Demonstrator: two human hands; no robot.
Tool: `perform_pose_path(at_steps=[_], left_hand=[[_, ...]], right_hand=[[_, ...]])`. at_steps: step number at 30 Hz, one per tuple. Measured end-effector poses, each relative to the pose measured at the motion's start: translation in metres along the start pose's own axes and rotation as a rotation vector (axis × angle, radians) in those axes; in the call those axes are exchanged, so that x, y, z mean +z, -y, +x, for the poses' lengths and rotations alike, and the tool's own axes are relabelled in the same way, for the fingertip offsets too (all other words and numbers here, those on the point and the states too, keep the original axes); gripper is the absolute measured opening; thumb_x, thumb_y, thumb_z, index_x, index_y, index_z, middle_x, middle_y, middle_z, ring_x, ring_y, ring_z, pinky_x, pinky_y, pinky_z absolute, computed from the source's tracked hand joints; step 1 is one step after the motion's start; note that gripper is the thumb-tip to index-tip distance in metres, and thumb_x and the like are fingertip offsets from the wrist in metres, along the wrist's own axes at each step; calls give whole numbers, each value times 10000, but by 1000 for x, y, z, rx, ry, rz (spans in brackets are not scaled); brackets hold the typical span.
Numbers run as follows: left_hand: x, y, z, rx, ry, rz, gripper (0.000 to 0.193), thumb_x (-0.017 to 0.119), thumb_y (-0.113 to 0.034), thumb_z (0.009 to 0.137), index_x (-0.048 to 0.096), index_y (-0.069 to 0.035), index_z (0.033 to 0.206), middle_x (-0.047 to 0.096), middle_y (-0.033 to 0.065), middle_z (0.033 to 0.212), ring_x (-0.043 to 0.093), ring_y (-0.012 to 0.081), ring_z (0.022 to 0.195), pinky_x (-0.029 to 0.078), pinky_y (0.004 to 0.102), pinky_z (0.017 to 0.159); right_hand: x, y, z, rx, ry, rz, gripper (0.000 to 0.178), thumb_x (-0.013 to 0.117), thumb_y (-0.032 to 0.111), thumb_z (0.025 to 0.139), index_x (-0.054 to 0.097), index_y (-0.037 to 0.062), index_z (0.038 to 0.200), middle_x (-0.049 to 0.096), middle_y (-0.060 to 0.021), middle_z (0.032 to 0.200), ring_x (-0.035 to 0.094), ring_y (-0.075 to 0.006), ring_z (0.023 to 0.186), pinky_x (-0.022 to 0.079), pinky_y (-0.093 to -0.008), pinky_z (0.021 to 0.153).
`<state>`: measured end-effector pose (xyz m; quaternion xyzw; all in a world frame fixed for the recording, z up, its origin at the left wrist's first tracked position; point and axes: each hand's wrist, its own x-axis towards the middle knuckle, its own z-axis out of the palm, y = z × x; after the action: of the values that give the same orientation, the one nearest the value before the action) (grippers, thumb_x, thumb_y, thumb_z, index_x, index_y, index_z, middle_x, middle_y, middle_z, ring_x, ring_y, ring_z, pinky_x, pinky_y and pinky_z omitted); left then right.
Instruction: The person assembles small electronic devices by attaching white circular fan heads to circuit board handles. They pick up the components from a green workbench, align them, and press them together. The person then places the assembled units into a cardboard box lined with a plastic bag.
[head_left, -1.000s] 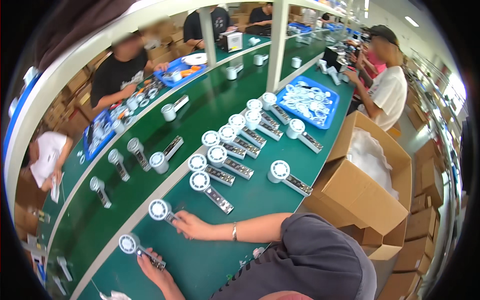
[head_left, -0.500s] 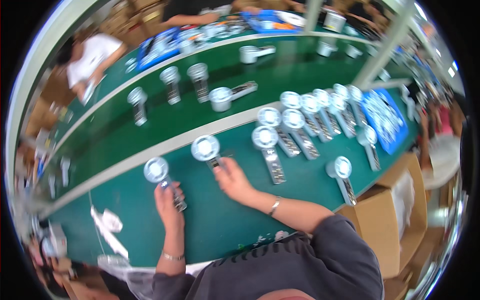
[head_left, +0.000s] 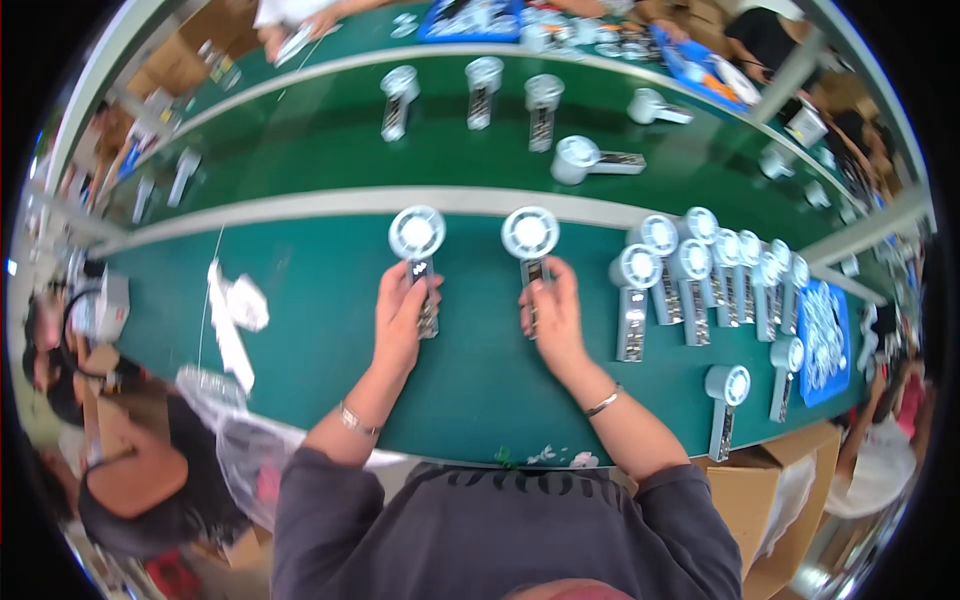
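Note:
My left hand [head_left: 400, 325] is closed around the handle of a pale blue handheld fan [head_left: 417, 233], its round head pointing away from me. The handle's open face shows shiny parts inside. Beside it, my right hand [head_left: 556, 320] grips the handle of a second handheld fan [head_left: 530, 233] of the same kind, thumb on top. Both fans lie side by side at the green table [head_left: 470, 400]. To the right of my right hand is a loose group of several similar fans, the nearest fan [head_left: 640, 268] standing a little apart from my fingers.
A raised green shelf [head_left: 330, 130] behind a pale rail [head_left: 300, 203] carries several more fans. At the right are a blue tray [head_left: 826, 340] of small pale parts and a cardboard box [head_left: 745, 505]. White scraps [head_left: 245, 303] lie left. Other people work around the table.
The whole view has turned, so the table now sits level and the fans appear shifted. Both hands keep hold of their fans.

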<state>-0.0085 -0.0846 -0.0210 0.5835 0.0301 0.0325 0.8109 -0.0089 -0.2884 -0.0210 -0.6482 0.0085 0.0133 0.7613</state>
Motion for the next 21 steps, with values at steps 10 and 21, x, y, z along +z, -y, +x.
perform_pose_path(at_steps=[10, 21], left_hand=[[0, -1, 2, 16, 8, -2, 337, 497, -136, 917, 387, 1, 1204, 572, 99, 938, 507, 94, 724, 437, 229, 619], [-1, -5, 1, -20, 2, -48, 282, 504, -139, 905, 421, -5, 1139, 584, 114, 915, 518, 106, 693, 441, 233, 602]], right_hand=[[4, 4, -4, -16, -10, -61, 390, 408, 215, 966, 306, 18, 1286, 524, -68, 798, 458, -89, 531, 378, -216, 422], [3, 6, -2, 53, -40, 29, 383, 430, 204, 943, 319, 27, 1265, 520, -58, 787, 459, -83, 533, 380, -217, 427]])
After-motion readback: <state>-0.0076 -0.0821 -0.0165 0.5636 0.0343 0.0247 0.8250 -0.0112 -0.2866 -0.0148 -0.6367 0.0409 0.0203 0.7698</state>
